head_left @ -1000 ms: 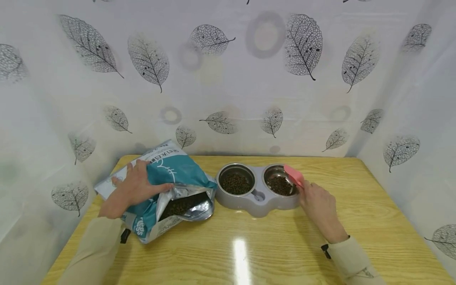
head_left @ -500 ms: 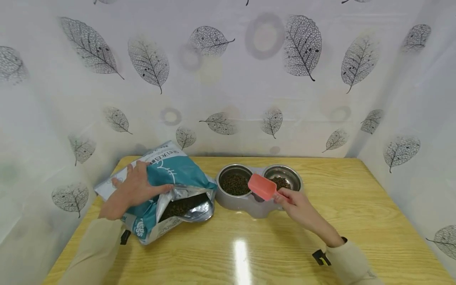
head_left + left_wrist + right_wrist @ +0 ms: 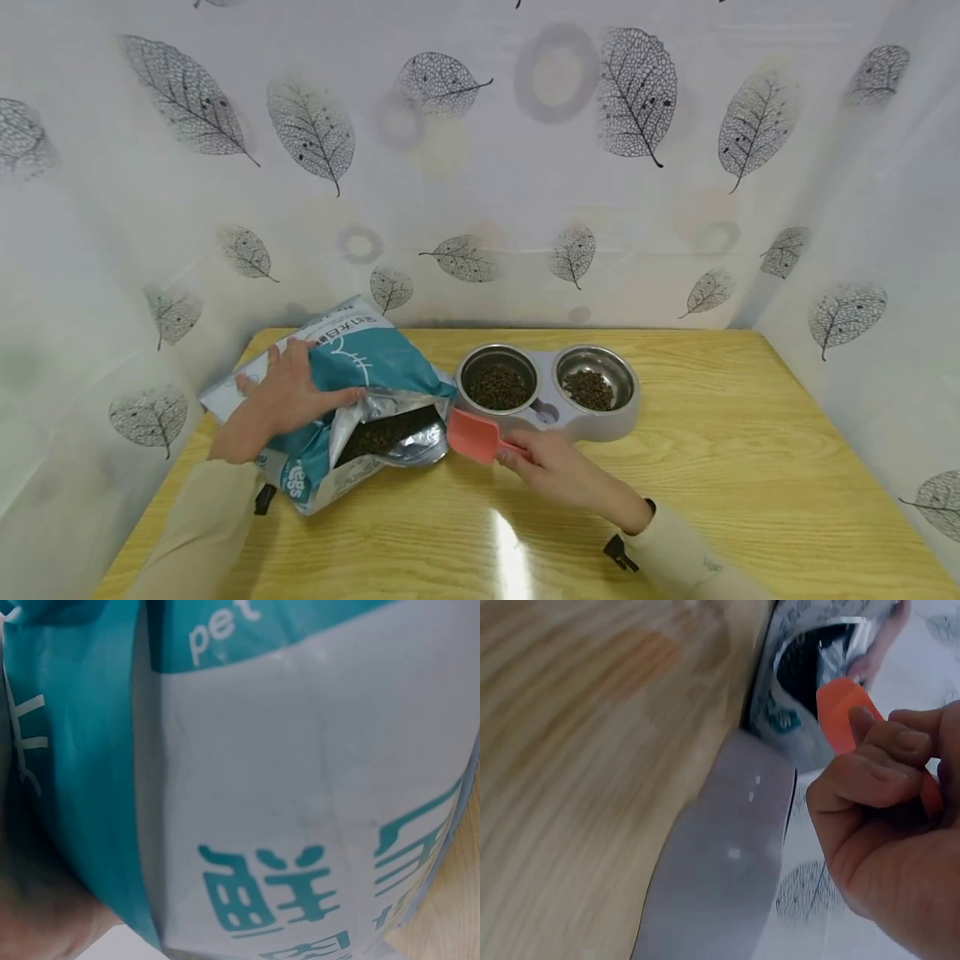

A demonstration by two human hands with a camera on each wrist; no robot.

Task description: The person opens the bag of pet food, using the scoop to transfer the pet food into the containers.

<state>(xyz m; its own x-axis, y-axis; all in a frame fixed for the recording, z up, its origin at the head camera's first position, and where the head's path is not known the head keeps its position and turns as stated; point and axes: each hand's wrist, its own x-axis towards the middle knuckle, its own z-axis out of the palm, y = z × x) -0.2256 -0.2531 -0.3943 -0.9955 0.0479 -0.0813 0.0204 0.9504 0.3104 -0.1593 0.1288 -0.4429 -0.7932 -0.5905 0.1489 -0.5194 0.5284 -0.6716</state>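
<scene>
A teal and white pet food bag (image 3: 382, 350) lies on its side at the left, its silver-lined mouth facing right with brown kibble (image 3: 378, 435) inside. My left hand (image 3: 281, 396) rests on top of it, fingers spread, thumb stretched along the upper edge of the mouth. In the left wrist view the bag's printed side (image 3: 247, 780) fills most of the picture. My right hand (image 3: 558, 467) grips the handle of a pink scoop (image 3: 474, 435), whose head is just right of the bag's mouth. The fingers of the right hand (image 3: 900, 802) curl round the handle in the right wrist view.
A grey double feeder (image 3: 592, 427) stands behind the right hand. Its left steel bowl (image 3: 465, 360) and right steel bowl (image 3: 628, 379) both contain kibble. Leaf-print curtains (image 3: 480, 183) enclose the wooden table (image 3: 720, 417) at the back and sides.
My right hand has carried the scoop leftward from the right bowl, past the left bowl, to beside the bag's mouth. The left hand and the bag have stayed in place.
</scene>
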